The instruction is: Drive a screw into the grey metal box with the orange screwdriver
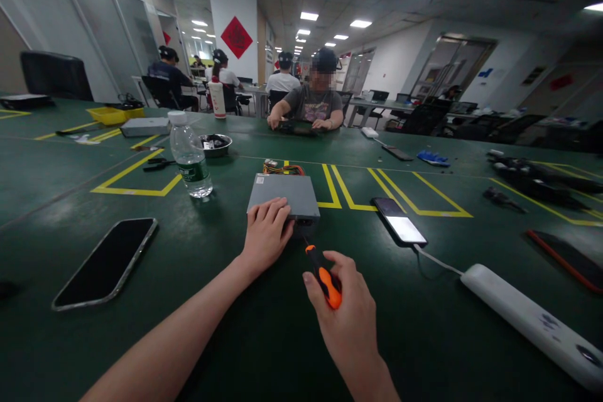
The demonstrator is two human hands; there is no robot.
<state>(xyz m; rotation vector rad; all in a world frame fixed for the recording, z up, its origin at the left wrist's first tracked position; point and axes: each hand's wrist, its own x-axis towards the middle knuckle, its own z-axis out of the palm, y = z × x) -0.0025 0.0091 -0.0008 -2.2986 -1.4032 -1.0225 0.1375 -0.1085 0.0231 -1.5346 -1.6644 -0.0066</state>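
A grey metal computer power supply (289, 191) lies on the green table in front of me, with a bundle of coloured wires (282, 168) at its far side. My left hand (267, 226) grips its near left part, fingers over the top and thumb by the front edge. In my right hand (346, 301) is an orange and black screwdriver (325, 277), held between thumb and fingers. Its thin shaft points up at the front face of the power supply, below the socket. Whether the tip touches a screw cannot be made out.
A water bottle (189, 160) and a metal bowl (215, 144) stand left of the power supply. A phone (106, 262) lies near left. On the right are a lit phone (399, 221), cabled to a white power bank (527, 320). A co-worker (313, 100) sits opposite.
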